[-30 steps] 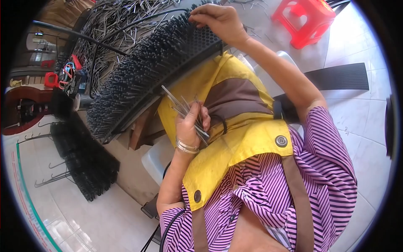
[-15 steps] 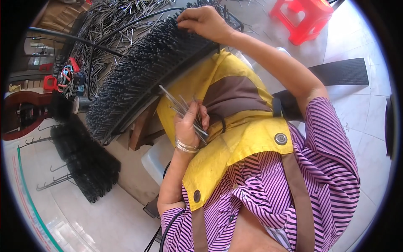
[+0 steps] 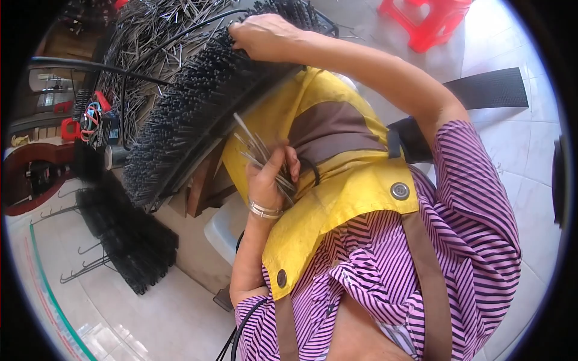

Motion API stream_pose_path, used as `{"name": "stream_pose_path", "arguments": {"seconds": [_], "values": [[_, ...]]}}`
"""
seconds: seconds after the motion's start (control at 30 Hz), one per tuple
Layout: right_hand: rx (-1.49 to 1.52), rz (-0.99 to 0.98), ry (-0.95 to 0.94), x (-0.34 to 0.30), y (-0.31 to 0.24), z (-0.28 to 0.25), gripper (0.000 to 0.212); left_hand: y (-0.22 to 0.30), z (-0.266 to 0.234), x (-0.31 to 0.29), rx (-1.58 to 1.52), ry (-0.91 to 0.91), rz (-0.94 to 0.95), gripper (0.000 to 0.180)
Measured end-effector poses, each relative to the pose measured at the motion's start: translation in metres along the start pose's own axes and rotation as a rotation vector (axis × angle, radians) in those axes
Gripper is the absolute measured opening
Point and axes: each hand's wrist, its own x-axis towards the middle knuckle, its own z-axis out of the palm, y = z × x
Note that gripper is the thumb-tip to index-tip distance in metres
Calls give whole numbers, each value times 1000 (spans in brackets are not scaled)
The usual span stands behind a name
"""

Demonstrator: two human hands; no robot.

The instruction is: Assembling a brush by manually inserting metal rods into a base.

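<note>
My left hand (image 3: 271, 174) is closed round a loose bundle of thin grey metal rods (image 3: 257, 144), their ends fanning out above the fingers over the yellow apron (image 3: 253, 129). A long black rack (image 3: 208, 135) lies slantwise beyond it, densely packed with short, upright dark pins (image 3: 192, 99). Over the rack's far right part, my right hand (image 3: 262, 36) reaches in with its fingers pressed together and bent down among the pin tops. Whatever those fingers grip is hidden by the hand.
Behind the rack spreads a heap of loose metal rods (image 3: 147, 39), crossed by a black bar (image 3: 102, 65). Dark bundles (image 3: 129, 240) with hooked wires lie at the left. A red stool (image 3: 430, 27) stands far right, near a black strip (image 3: 490, 89).
My right hand has moved left and slightly down along the rack. The left hand keeps its rods, nearly in place. The view has shifted a little.
</note>
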Motion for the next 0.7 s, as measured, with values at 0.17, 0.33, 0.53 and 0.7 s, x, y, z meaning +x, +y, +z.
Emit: {"name": "stream_pose_path", "arguments": {"seconds": [0.17, 0.33, 0.53, 0.7], "values": [[606, 173, -201, -49, -27, -20, 32, 5, 6, -2, -12, 37, -14, 25], [1248, 443, -334, -70, -59, -15, 27, 6, 8, -1, 98, -40, 1, 23], [1362, 506, -89, -72, -63, -20, 10, 14, 15, 5, 178, -49, -75, 21], [1315, 633, 347, -59, -20, -31, 12, 20, 19, 21, 152, 144, -79, 18]]}}
